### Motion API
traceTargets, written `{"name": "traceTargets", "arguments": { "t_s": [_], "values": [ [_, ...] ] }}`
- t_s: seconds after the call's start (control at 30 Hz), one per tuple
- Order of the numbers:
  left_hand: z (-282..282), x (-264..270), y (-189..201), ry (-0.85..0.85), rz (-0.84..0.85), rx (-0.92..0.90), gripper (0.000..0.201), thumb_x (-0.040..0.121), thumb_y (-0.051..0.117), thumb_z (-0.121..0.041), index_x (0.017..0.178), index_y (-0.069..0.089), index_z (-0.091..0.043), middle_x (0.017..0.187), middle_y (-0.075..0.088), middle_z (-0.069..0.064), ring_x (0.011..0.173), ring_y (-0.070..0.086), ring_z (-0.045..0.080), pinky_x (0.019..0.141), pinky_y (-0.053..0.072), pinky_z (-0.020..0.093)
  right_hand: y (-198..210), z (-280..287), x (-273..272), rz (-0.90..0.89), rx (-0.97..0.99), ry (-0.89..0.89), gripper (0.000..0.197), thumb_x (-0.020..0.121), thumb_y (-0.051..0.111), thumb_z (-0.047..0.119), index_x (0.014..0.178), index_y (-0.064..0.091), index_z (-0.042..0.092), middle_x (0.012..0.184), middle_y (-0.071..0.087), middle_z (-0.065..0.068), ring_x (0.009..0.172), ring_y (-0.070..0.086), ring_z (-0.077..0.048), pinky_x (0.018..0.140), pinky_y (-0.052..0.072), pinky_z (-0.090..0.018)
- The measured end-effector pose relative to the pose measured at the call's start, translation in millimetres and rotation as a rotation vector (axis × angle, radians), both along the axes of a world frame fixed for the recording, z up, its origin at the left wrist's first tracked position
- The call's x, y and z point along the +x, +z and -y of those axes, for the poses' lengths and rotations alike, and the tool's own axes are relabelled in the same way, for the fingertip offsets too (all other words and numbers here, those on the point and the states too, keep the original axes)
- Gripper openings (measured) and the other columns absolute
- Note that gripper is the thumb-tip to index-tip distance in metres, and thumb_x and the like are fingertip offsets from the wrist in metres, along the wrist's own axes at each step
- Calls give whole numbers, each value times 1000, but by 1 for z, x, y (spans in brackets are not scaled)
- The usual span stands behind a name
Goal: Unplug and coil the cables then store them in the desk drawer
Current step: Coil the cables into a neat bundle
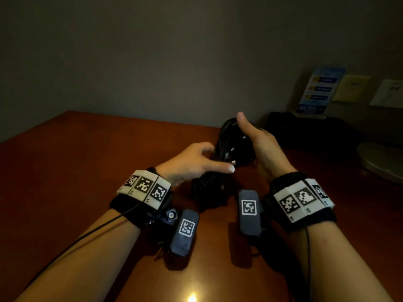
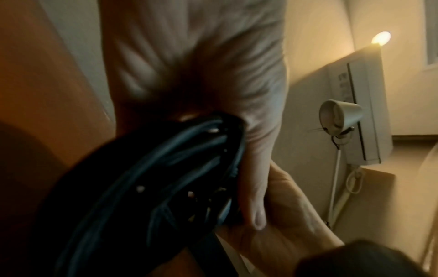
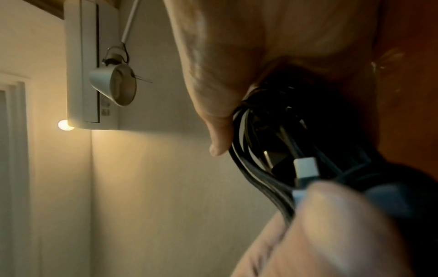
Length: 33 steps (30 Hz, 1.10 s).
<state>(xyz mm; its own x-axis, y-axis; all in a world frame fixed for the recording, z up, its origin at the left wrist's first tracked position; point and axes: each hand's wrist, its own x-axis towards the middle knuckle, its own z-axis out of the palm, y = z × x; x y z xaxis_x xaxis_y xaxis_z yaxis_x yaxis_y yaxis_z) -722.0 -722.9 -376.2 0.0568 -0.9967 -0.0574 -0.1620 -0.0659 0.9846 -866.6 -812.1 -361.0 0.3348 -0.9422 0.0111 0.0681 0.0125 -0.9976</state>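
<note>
A coiled bundle of black cables (image 1: 226, 149) hangs just above the wooden desk (image 1: 87, 171), held between both hands. My left hand (image 1: 218, 158) grips its lower left side, thumb stretched across the front and fingers under it. My right hand (image 1: 246, 131) holds the upper right side, fingers behind the coil and thumb pointing up. In the left wrist view the cable bundle (image 2: 154, 187) crosses my palm. In the right wrist view a silver connector (image 3: 305, 166) sticks out of the cable bundle (image 3: 272, 142). No drawer shows in any view.
A black box (image 1: 305, 131) sits at the desk's back right, with a blue leaflet stand (image 1: 320, 90) on it. Wall plates (image 1: 351, 88) are mounted behind. A grey round base (image 1: 383, 160) lies at the right edge. A wall lamp (image 3: 113, 86) hangs nearby.
</note>
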Motion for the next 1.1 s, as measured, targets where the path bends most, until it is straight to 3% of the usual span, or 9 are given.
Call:
{"name": "traceTargets", "arguments": {
  "t_s": [0.1,0.2,0.27,0.43,0.57,0.7,0.8,0.93,1.1],
  "values": [
    [-6,-7,-2,-76,199,59,85,56,93,-30,129,54,-11,121,67,3,113,63,18,96,53,37,-3,-4,-4,-51,-124,-81,35,68,83,46,85,73,17,89,76,4,87,73,-12,88,57,-35],
    [-15,-7,0,-87,165,64,65,65,87,-7,124,58,-10,112,71,5,103,69,17,86,57,31,-5,-11,-4,-66,-181,-74,40,66,87,42,90,75,13,89,77,1,85,73,-14,89,57,-40],
    [-26,-5,5,-80,140,67,61,66,84,2,122,59,-7,108,73,11,98,71,23,85,58,38,-6,-15,-2,-41,-178,-33,38,70,85,37,95,75,10,91,77,-1,86,74,-15,89,57,-41],
    [-52,3,16,25,173,56,52,66,85,-1,114,65,-4,101,75,13,90,73,25,86,58,43,-10,-34,8,76,-29,33,58,66,85,45,106,70,6,100,76,-7,91,73,-20,91,56,-43],
    [-84,4,25,138,119,11,35,73,80,-1,106,67,2,99,74,19,88,73,31,81,59,40,1,-65,23,109,149,317,82,58,86,53,118,65,0,111,71,-18,101,70,-32,92,54,-47],
    [-119,7,33,130,203,44,38,79,79,-25,100,68,5,93,75,16,87,73,26,85,58,41,3,-96,36,83,165,314,62,69,85,38,113,66,-2,102,73,-19,91,73,-33,82,59,-48],
    [-150,10,40,162,321,101,39,86,67,-42,68,61,-8,56,65,-3,54,63,9,54,52,21,-3,-112,47,29,181,333,92,51,90,56,121,62,3,106,73,-17,91,73,-34,84,57,-51],
    [-187,26,45,267,321,119,40,90,59,-47,94,68,-9,84,71,4,75,68,16,73,59,34,-10,-133,61,-2,180,411,100,47,87,65,124,62,7,109,72,-16,97,71,-34,91,54,-51],
    [-223,40,45,413,259,116,29,95,58,-35,101,64,-8,91,71,8,75,70,13,60,57,25,-11,-166,78,-8,194,488,93,52,86,60,123,62,6,109,72,-16,98,71,-34,94,53,-50]
  ]
}}
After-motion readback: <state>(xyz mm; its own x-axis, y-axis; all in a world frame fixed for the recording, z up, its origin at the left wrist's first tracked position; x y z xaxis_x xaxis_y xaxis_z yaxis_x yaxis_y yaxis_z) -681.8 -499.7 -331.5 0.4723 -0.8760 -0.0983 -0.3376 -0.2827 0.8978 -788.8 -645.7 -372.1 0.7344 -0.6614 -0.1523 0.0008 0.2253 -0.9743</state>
